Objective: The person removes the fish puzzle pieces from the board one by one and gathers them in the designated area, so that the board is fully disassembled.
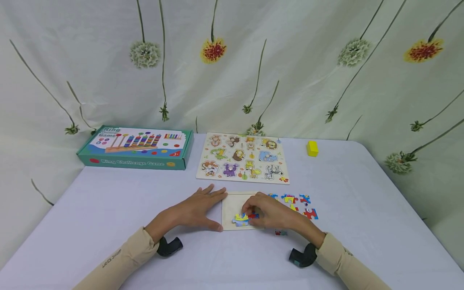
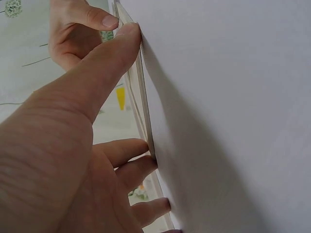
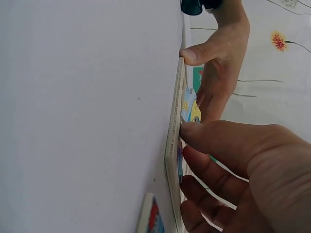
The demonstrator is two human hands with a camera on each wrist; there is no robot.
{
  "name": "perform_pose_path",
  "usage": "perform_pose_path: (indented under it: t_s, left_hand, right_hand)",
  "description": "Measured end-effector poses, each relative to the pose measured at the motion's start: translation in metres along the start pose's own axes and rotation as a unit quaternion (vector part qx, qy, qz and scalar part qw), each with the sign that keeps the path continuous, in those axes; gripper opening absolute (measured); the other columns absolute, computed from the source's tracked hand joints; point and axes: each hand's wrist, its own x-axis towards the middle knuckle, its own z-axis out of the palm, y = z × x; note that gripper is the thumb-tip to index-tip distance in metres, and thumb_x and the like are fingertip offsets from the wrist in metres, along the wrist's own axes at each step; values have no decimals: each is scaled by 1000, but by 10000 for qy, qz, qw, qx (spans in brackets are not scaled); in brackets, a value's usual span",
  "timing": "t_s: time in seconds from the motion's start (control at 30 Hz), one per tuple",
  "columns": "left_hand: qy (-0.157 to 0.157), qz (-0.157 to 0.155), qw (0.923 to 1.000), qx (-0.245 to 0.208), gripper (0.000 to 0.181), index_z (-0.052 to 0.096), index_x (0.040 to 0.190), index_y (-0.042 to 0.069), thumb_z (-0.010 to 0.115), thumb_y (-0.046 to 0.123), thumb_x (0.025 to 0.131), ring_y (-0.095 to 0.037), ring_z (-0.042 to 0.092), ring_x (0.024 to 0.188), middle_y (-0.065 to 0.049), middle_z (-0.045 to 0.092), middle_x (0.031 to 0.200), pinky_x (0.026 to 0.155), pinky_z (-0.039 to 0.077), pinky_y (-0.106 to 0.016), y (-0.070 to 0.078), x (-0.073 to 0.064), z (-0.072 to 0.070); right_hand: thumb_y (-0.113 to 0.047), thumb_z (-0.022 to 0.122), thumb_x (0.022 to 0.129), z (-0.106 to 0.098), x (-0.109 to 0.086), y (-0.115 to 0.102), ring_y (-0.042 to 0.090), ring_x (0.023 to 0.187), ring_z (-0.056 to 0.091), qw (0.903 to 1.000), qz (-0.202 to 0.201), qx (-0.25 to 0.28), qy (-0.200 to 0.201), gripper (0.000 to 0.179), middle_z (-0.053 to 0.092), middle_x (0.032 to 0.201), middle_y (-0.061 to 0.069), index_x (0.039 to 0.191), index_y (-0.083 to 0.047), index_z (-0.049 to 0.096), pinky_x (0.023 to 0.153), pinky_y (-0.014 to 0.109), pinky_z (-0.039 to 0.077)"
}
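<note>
A shallow wooden puzzle tray (image 1: 232, 203) lies flat on the white table in front of me. My left hand (image 1: 199, 206) rests along its left side, fingers spread and mostly straight, with the thumb at the near corner. Colourful joined jigsaw pieces (image 1: 240, 219) sit near the tray's front edge. Over them my right hand (image 1: 272, 211) pinches a red and blue jigsaw piece (image 1: 253, 216) between thumb and curled fingers, down at the tray's surface. The fingers partly cover that piece. In the right wrist view, the thumb meets the tray's edge (image 3: 173, 126).
Several loose jigsaw pieces (image 1: 310, 213) lie right of the tray, one (image 1: 280, 233) near the right forearm. Behind stand an animal puzzle board (image 1: 243, 158), a green ring game box (image 1: 135, 149) and a yellow block (image 1: 312, 148). A flowered cloth hangs at the back.
</note>
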Motion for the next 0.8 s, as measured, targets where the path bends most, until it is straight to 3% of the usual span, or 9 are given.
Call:
perform_pose_path:
  t_s: [0.3,0.8]
  left_hand:
    - [1,10,10000,-5,94,35,150,16,77,52,73,-31,5,148,3,25,158,118,6,-53,1,-1,-1]
    - [-1,-13,10000,37,95,34,150,17,77,54,73,-30,4,148,4,24,158,118,5,-53,0,0,0]
  right_hand:
    - [-12,71,85,0,0,1,9,85,50,10000,-20,-23,48,18,56,80,-16,99,-20,66,76,22,45]
    - [-12,68,87,0,-1,0,10,87,52,9998,28,150,88,17,57,83,-17,102,-18,65,80,25,45]
